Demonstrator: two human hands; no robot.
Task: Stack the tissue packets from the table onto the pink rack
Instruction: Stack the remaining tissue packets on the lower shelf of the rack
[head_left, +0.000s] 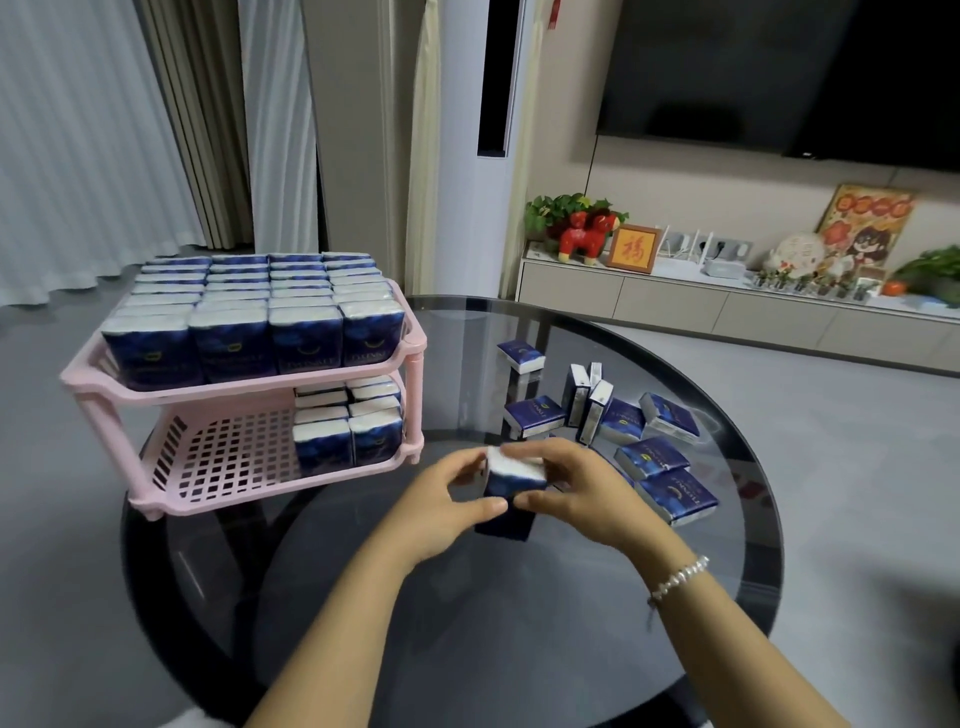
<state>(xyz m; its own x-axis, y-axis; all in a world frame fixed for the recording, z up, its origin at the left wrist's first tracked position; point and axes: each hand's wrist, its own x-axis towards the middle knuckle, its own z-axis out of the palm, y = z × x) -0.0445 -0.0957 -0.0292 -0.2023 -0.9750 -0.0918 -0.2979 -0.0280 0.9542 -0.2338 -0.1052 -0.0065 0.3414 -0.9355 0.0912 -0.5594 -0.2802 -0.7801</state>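
Both my hands hold one bunch of tissue packets (514, 480) just above the glass table (519, 623).

My left hand (441, 506) and right hand (576, 493) squeeze it from both sides — I should keep it square, then slide it into the bare left part of the pink rack (244, 462)'s bottom shelf — staying under the full top shelf.

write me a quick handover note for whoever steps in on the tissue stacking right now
Hands: left hand and right hand together grip a small bunch of packets above the glass table.
Rack: pink rack top tier full; bottom tier holds packets only at its right end, left part bare.
Left: about ten loose packets on the table right of the hands, some upright, some flat. Fill the bottom tier.
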